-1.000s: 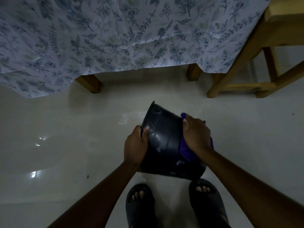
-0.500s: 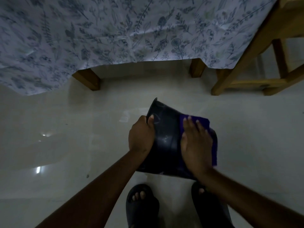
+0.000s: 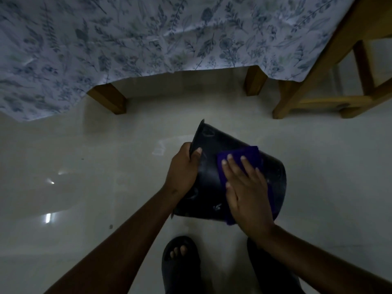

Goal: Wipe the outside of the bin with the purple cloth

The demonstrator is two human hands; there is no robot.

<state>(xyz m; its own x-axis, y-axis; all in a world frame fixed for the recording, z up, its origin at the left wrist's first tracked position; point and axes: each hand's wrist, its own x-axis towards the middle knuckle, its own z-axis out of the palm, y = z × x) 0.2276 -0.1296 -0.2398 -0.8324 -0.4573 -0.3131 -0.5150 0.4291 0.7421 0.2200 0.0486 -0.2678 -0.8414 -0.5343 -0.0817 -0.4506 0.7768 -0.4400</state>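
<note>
A black plastic bin is held tilted above the pale floor, its open rim pointing up and to the left. My left hand grips that rim, thumb on the outer wall. The purple cloth lies flat on the bin's outer side, and my right hand presses on it with fingers spread. Most of the cloth is hidden under that hand; its top edge and a strip along the lower right show.
A table with wooden legs and a hanging floral tablecloth stands just ahead. A wooden chair or stool frame is at the upper right. My sandalled feet are directly below the bin on the glossy floor.
My right hand has flattened and slid the cloth from the bin's right side up across its outer wall. The bin has stayed in my left hand.
</note>
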